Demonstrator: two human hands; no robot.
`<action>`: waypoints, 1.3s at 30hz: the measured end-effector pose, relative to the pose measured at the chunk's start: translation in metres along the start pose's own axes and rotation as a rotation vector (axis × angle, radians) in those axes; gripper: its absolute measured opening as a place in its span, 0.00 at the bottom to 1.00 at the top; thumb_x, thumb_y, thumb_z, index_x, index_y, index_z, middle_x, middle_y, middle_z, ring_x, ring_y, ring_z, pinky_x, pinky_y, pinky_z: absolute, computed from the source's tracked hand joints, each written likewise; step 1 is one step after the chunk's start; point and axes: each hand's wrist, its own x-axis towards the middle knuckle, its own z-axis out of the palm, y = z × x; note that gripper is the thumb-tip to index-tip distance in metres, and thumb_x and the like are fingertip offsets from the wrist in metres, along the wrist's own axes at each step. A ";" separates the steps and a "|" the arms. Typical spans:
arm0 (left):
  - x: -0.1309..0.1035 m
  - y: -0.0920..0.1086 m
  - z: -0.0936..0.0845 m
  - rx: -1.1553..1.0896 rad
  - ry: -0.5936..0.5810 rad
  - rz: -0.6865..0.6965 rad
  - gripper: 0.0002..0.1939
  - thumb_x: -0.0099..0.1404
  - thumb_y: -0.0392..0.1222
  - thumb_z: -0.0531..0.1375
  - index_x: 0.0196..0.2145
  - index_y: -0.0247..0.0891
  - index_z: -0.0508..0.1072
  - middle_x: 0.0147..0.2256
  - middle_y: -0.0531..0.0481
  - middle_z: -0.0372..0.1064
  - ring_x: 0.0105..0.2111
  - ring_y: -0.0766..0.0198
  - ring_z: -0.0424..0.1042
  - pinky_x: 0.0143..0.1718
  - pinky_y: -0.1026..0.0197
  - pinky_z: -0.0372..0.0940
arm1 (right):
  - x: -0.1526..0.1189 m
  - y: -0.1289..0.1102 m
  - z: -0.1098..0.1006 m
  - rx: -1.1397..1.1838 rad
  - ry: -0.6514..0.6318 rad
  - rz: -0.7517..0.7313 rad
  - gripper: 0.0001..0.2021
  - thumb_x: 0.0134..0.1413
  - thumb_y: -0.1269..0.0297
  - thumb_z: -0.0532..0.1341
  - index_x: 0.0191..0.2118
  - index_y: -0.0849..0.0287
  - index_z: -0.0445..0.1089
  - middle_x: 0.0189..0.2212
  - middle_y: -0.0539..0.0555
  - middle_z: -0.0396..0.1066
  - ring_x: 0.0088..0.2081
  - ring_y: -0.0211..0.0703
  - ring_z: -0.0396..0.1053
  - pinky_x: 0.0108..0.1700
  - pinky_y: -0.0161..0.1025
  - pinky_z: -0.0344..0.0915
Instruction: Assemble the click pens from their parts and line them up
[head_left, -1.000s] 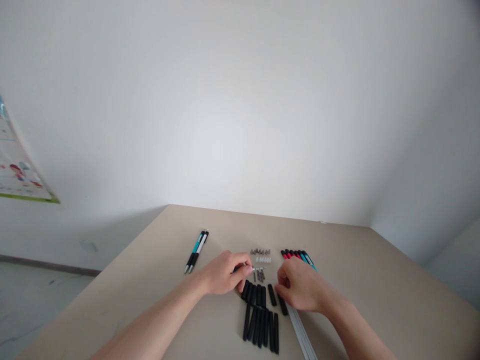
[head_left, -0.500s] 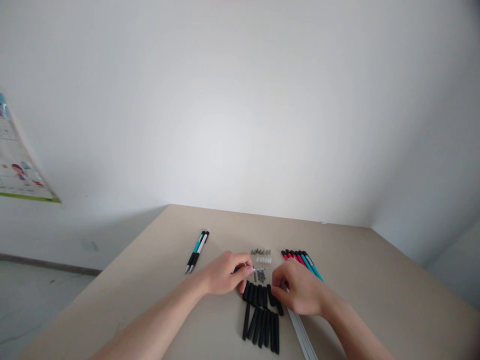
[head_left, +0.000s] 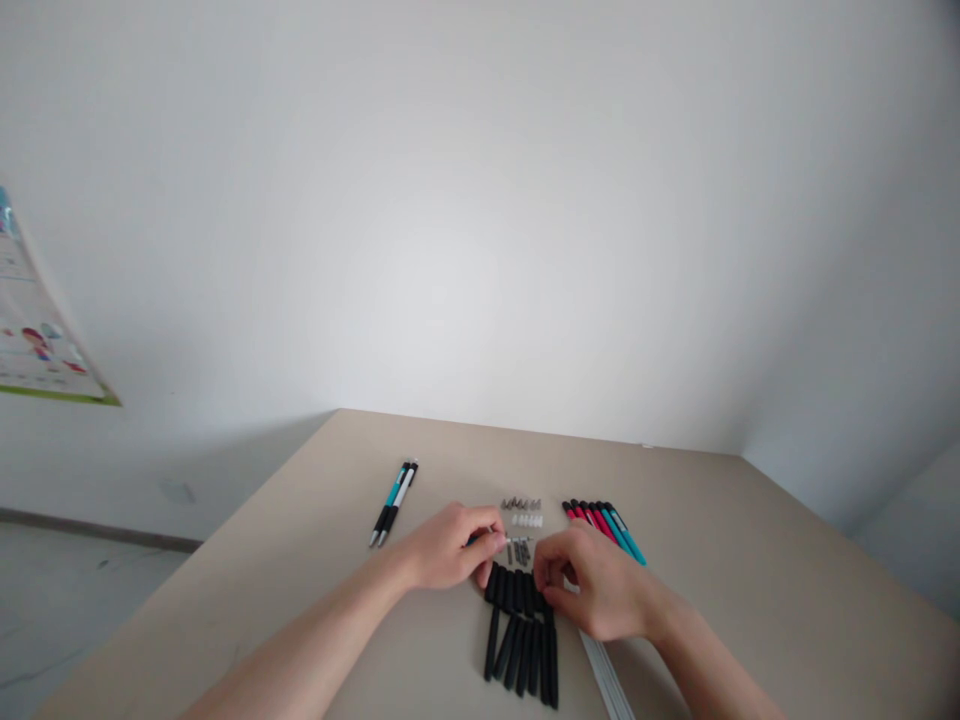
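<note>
Between the left hand (head_left: pixel 456 546), pinching a slim piece (head_left: pixel 472 540), and curled right hand (head_left: pixel 598 583), hold unclear, lie black tubes (head_left: pixel 510 591)

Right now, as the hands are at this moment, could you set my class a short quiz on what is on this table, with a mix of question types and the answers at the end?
1. Multiple choice: what lies to the left of the left hand?
A) a row of black tubes
B) two pens
C) a bundle of white rods

2. True or false: the white rods run from beside the right hand towards the bottom of the picture.

3. Fill in the blank: the coloured barrels just beyond the right hand are pinkish red and ____, with black ends.

Key: 1. B; 2. True; 3. blue (a greenish, teal blue).
</note>
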 end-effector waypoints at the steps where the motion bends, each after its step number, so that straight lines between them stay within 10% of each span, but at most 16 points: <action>1: 0.000 0.000 0.000 0.004 0.001 0.000 0.12 0.70 0.44 0.49 0.31 0.37 0.65 0.21 0.55 0.70 0.23 0.68 0.70 0.30 0.69 0.61 | 0.000 0.000 0.000 0.013 -0.008 0.001 0.10 0.38 0.76 0.56 0.25 0.59 0.73 0.19 0.47 0.71 0.23 0.35 0.66 0.26 0.28 0.56; 30: -0.001 -0.001 -0.001 0.013 0.050 -0.027 0.14 0.70 0.46 0.48 0.32 0.37 0.66 0.20 0.55 0.67 0.21 0.67 0.66 0.27 0.68 0.58 | -0.013 -0.016 -0.008 0.087 -0.341 0.141 0.06 0.35 0.70 0.67 0.26 0.57 0.77 0.15 0.43 0.63 0.16 0.30 0.57 0.15 0.27 0.46; 39: 0.003 -0.001 -0.002 0.160 0.307 0.018 0.15 0.71 0.46 0.45 0.30 0.39 0.63 0.18 0.58 0.64 0.19 0.69 0.63 0.26 0.68 0.56 | 0.016 0.002 0.003 0.705 0.404 0.176 0.11 0.47 0.58 0.62 0.28 0.60 0.65 0.15 0.45 0.62 0.18 0.30 0.52 0.21 0.30 0.49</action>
